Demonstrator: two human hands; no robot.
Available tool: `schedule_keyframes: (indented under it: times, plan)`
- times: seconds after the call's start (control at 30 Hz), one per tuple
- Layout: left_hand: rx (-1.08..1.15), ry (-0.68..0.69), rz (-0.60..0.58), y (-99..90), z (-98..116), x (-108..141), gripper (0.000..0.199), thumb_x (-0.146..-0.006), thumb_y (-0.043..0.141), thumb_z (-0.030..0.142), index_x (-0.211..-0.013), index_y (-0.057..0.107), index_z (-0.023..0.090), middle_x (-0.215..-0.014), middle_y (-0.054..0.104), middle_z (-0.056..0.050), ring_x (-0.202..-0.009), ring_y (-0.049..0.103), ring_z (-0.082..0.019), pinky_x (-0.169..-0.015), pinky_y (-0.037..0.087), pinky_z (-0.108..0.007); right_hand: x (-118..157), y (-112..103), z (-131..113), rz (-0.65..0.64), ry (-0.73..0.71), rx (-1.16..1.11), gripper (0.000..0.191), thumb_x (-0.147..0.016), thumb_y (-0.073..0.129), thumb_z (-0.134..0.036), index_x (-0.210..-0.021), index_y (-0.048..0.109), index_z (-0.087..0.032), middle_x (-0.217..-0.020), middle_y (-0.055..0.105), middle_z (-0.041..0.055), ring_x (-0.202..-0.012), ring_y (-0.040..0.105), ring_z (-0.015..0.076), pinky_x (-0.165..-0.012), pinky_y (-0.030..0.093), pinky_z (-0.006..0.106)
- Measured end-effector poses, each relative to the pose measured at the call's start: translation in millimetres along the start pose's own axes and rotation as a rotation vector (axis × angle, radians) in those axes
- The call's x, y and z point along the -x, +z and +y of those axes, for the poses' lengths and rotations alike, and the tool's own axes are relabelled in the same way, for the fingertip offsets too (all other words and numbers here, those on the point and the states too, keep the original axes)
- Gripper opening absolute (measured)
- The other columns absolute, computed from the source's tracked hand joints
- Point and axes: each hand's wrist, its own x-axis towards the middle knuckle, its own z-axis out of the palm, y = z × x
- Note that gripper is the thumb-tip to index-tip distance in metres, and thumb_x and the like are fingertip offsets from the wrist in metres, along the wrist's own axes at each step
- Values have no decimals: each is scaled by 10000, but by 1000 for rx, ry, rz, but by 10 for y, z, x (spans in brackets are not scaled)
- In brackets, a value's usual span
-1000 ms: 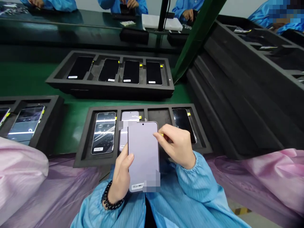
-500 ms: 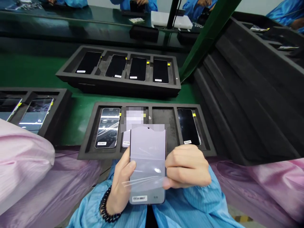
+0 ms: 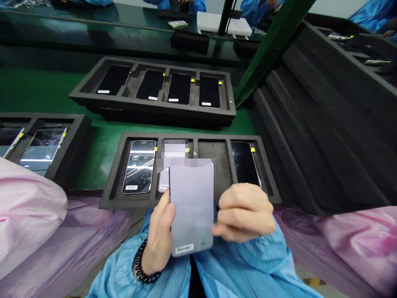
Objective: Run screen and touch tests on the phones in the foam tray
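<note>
The left hand [image 3: 158,236] clamps a smartphone [image 3: 192,203] tilted up at chest height; the right hand [image 3: 245,211] curls just beside it, possibly touching its edge. Beyond the grip, a foam tray [image 3: 176,135] holds a phone [image 3: 139,166], an empty slot [image 3: 211,165] and another phone [image 3: 243,163]

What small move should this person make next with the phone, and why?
Probably lower the phone from the left hand into the empty slot of the foam tray: it is the only slot there without a phone, and the right hand sits beside the phone, not across it.
</note>
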Motion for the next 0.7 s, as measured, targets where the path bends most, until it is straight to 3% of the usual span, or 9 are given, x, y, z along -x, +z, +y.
schedule_keyframes:
  times: [0.1, 0.2, 0.3, 0.47, 0.7]
  plan:
    - [-104, 15, -6, 55, -110, -15, 585, -921, 559, 552, -1365, 627, 177, -1395, 655, -107, -1271, 618, -290, -1134, 457, -364, -161, 7, 63, -45, 135, 132, 288, -904, 703, -272, -638, 609, -215, -941, 741, 46, -891, 638, 189, -802, 541, 346]
    - [-68, -4, -99, 120, -52, -96, 587, -932, 535, 562, -1363, 631, 176, -1412, 643, -106, -1337, 571, -297, -1187, 403, -383, -219, 58, 157, -31, 305, 25, 293, -899, 710, -258, -628, 601, -233, -1032, 768, 22, -1107, 629, 251, -998, 509, 453]
    - [149, -91, -175, 170, 103, -201, 579, -924, 529, 581, -1340, 653, 197, -1403, 651, -80, -1356, 555, -307, -1159, 440, -393, -169, 106, 213, 24, 486, -193, 256, -990, 595, -330, -764, 681, -245, -968, 744, 18, -1139, 625, 235, -1062, 484, 447]
    - [429, -278, -173, 196, 242, -222, 579, -844, 651, 540, -1332, 660, 228, -1356, 686, -51, -1276, 620, -295, -979, 554, -335, -120, 140, 153, -114, 627, -402, 475, -1058, 324, -496, -1181, 722, -267, -1263, 633, 55, -1342, 524, 275, -1189, 391, 471]
    - [589, -259, -239, 221, 277, -159, 521, -867, 611, 473, -1339, 650, 257, -1279, 727, -17, -1175, 680, -256, -845, 588, -289, -169, 152, 66, -81, 688, -368, 594, -1030, 276, -608, -1219, 723, -265, -1279, 599, 65, -1375, 484, 310, -1222, 352, 514]
